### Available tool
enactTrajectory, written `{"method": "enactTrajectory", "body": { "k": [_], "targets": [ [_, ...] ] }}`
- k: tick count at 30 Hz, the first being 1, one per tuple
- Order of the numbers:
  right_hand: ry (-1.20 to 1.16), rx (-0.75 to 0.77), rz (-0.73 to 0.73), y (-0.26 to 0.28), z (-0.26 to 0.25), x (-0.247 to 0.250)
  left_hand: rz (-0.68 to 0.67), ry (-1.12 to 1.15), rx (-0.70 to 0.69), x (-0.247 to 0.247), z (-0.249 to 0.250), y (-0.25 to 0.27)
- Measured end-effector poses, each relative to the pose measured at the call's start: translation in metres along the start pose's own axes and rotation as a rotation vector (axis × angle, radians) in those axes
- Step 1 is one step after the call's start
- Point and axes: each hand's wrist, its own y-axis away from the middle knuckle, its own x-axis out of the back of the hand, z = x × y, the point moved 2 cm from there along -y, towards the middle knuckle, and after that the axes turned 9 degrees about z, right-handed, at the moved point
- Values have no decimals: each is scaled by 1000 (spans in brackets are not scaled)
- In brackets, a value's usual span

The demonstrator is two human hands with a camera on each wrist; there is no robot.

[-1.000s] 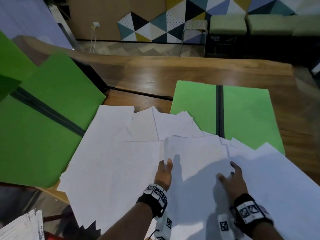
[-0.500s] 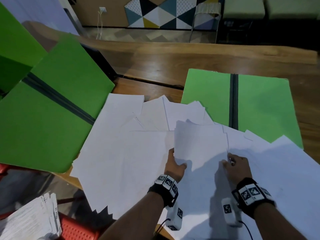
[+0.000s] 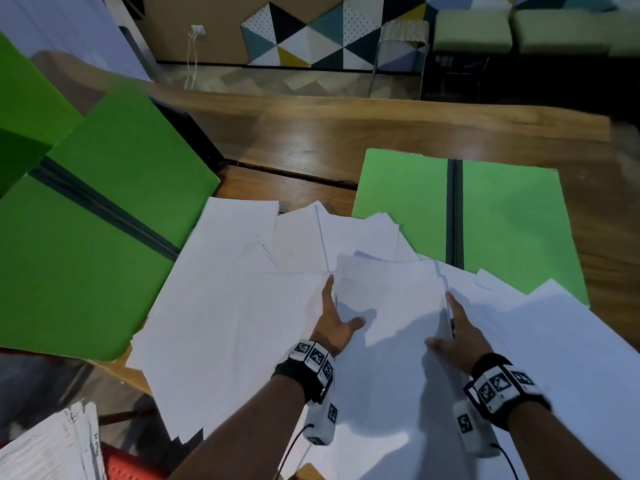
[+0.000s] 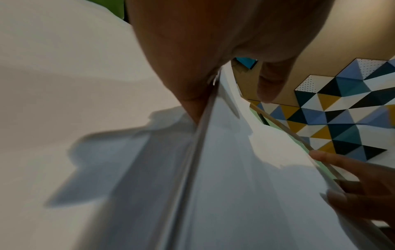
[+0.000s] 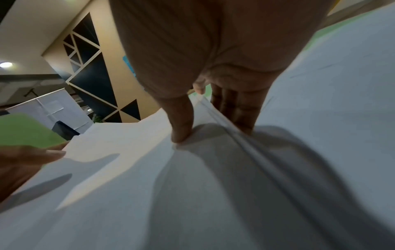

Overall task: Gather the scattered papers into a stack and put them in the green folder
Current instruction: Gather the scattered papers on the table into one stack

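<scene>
A small stack of papers [image 3: 388,299] sits in the middle of the desk [image 3: 346,140], on top of a wide spread of loose white sheets [image 3: 221,323], and is squeezed between two hands. The left hand [image 3: 334,322] lies along its left edge with the fingers [image 3: 327,289] straight against the side and the thumb resting on the top sheet. The right hand [image 3: 457,336] holds the opposite edge: in the right wrist view its thumb presses down on top and its fingers [image 5: 237,108] tuck under, so it pinches the stack.

To do this step well, I would keep both palms parallel and push inward evenly so the edges square up, then tap the stack lightly on its long edge rather than sliding it, since the loose sheets beneath are likely to drag along. Only then is it worth sweeping in the rest. Most of the papers are not yet gathered.

An open green folder [image 3: 502,216] lies flat just beyond the stack to the right, its near edge covered by papers. A second green folder [image 3: 86,237] overhangs the desk's left side. The desk is dark polished wood. Behind it stand a stool [image 3: 401,57], pale green cushioned seats [image 3: 471,32] and a wall of coloured triangular panels [image 3: 311,32]. A pile of printed sheets [image 3: 45,448] lies low on the left.
</scene>
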Motion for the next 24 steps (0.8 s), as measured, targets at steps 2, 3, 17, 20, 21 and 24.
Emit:
{"method": "enactTrajectory", "body": {
  "k": [2,3,17,20,21,24],
  "targets": [
    [-9,-6,-20,-2,-1,3,10,-18,-8,1,8,-10],
    [5,-8,-31,-3,-1,4,18,-44,-30,1,13,-15],
    [35,104,28,-68,-21,17,77,-226,-174,-14,25,-74],
    [91,138,-46,-82,-31,18,54,-229,-239,-11,22,-77],
    [108,142,-63,-85,-32,18,33,-233,-262,-11,21,-78],
    [95,136,-71,-90,-30,15,7,-236,-243,-11,19,-81]
  ]
}}
